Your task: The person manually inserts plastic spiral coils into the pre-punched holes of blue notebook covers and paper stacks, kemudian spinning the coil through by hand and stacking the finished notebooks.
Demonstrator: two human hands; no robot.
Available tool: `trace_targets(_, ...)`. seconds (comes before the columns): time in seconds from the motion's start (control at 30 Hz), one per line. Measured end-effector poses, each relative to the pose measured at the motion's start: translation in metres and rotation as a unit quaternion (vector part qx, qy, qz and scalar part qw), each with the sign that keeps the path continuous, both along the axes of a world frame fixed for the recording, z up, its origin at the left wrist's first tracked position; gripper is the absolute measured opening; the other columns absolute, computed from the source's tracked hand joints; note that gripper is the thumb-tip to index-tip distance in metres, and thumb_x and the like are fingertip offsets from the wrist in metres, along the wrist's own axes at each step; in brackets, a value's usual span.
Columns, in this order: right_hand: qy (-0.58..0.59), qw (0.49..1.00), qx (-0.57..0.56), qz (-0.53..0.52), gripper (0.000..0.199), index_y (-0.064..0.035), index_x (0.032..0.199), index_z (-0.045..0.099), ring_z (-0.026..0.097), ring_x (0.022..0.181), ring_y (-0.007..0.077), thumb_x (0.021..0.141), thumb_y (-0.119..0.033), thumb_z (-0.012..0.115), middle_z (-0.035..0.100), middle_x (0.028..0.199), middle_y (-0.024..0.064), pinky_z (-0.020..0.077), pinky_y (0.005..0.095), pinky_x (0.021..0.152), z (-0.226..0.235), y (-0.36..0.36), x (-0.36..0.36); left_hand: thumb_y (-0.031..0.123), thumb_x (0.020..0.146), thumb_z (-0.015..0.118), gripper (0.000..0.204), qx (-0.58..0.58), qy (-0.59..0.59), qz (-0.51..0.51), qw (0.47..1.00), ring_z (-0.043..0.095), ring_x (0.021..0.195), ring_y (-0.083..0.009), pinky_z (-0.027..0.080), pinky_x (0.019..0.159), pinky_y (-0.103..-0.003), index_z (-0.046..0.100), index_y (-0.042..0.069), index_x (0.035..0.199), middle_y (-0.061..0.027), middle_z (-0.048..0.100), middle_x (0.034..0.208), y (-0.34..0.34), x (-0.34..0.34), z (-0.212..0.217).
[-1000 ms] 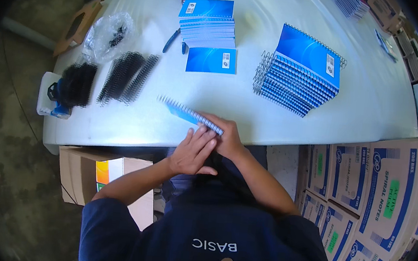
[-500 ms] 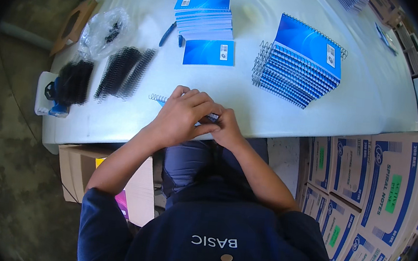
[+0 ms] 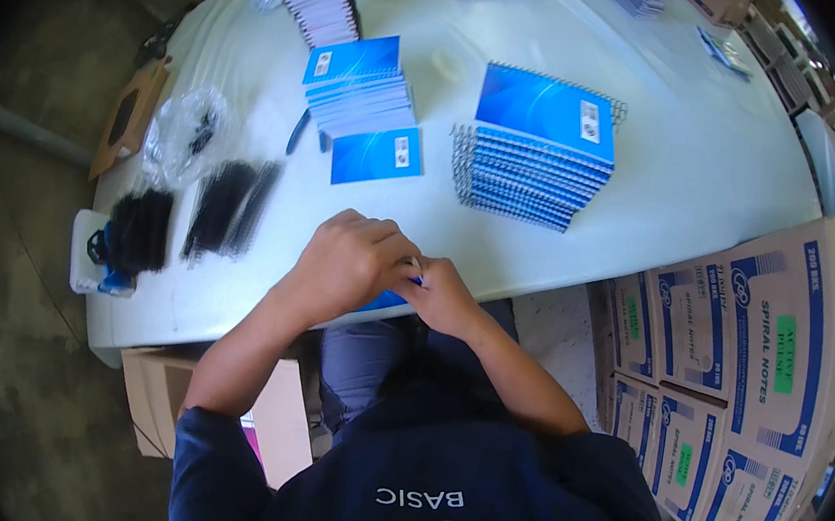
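1. On my white table (image 3: 648, 162), a stack of blue spiral notebooks (image 3: 539, 147) sits ahead to my right.
2. A smaller stack of blue booklets (image 3: 359, 84) lies further left, one loose blue cover (image 3: 377, 154) just beside it.
3. Black spiral bindings (image 3: 230, 204) lie at my left.
4. Printed cartons (image 3: 739, 362) stand at my right.

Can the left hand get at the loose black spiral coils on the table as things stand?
Probably yes. The black spiral coils lie on the person's left, with bare table between them and the left hand. But that hand is closed with the right hand over a blue notebook, so it would have to let go first.
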State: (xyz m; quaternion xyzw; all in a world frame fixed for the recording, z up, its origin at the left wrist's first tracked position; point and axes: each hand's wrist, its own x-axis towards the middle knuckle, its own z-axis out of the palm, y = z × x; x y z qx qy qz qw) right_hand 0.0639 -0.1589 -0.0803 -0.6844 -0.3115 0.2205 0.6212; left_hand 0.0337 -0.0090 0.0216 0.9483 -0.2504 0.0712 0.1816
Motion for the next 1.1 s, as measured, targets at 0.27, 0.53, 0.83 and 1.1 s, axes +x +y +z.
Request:
trace_targets(0.27, -0.305, 0.905, 0.183, -0.234, 0.029, -0.0038, 0.115, 0.049, 0.058, 0.096, 0.0248, 0.087, -0.006, 0.054, 0.061, 0.107, 0.0141, 0.0434, 0.0339, 0.087, 0.106, -0.089, 0.057, 0.022, 0.068, 0.075, 0.026, -0.157, -0.218, 0.054, 0.962, 0.059, 0.077, -0.0244, 0.046, 0.067, -0.034, 0.066, 0.009, 0.089, -0.0058, 0.061, 0.085, -0.053, 0.059, 0.076)
trace_targets(0.53, -0.271, 0.927, 0.141, -0.216, 0.04, 0.0003, 0.124, 0.051, 0.039, 0.128, 0.0287, 0.088, -0.017, 0.047, 0.049, 0.13, 0.0204, 0.0243, 0.0383, 0.109, 0.076, -0.138, 0.13, 0.03, 0.072, 0.076, 0.045, -0.209, -0.329, 0.114, 0.914, 0.058, 0.094, -0.0275, 0.048, 0.08, -0.035, 0.063, 0.006, 0.107, -0.0124, 0.061, 0.098, -0.065, 0.106, -0.009)
trace_targets(0.83, -0.184, 0.85, 0.174, -0.462, 0.051, 0.0035, 0.136, 0.037, 0.047, 0.12, 0.025, 0.098, -0.03, 0.04, 0.047, 0.133, 0.0197, 0.0333, 0.0316, 0.102, 0.058, -0.074, 0.1, 0.023, 0.089, 0.063, 0.024, -0.555, -0.154, 0.297, 0.762, 0.058, 0.071, -0.0125, 0.046, 0.066, -0.025, 0.062, 0.0, 0.093, -0.0072, 0.064, 0.079, -0.087, 0.134, -0.021)
trace_targets(1.1, -0.377, 0.802, 0.194, -0.421, 0.052, 0.0097, 0.133, 0.035, 0.036, 0.129, 0.0333, 0.094, -0.024, 0.043, 0.039, 0.137, 0.0253, 0.0246, 0.0427, 0.108, 0.041, -0.072, 0.035, 0.04, 0.089, 0.054, 0.053, -0.125, 0.063, 0.286, 0.948, 0.049, 0.119, -0.0293, 0.039, 0.095, -0.044, 0.047, 0.008, 0.131, -0.0141, 0.052, 0.128, 0.047, 0.116, -0.085)
